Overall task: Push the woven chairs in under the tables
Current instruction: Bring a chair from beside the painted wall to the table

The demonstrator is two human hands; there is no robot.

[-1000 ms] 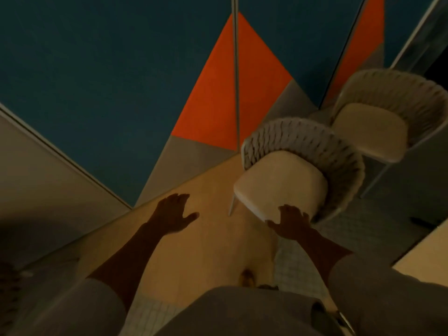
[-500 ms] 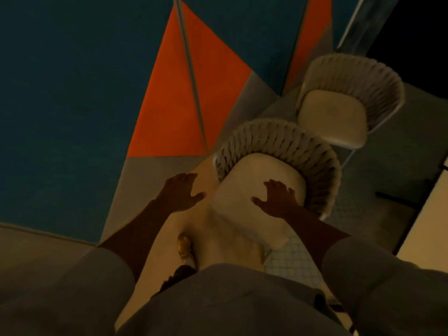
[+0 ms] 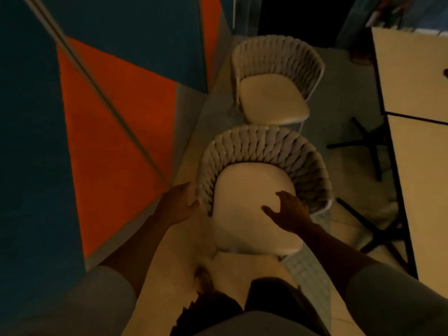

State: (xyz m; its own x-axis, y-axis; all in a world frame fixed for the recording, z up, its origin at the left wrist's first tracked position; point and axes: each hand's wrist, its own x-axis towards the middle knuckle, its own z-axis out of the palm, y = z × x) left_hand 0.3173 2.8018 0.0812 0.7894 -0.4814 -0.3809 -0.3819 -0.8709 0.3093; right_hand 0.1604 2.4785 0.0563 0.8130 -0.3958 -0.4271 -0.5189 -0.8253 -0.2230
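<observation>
A cream woven chair (image 3: 264, 144) with a padded seat stands just in front of me, its curved back away from me. My left hand (image 3: 179, 202) touches the left end of that woven back with its fingers fairly straight. My right hand (image 3: 288, 212) is spread over the right side of the seat, close to the back's right end. A second woven chair (image 3: 274, 98) stands right behind the first, facing the same way. Two beige tabletops (image 3: 417, 166) run along the right edge.
Black table legs (image 3: 371, 224) cross the floor to the right of the near chair. A blue, orange and grey panelled surface (image 3: 116, 132) fills the left side. My legs and feet are at the bottom, on a pale floor.
The view has swung right, bringing the tables into sight. My left hand has moved from empty air to the chair back's left end, and my right hand has shifted along the seat.
</observation>
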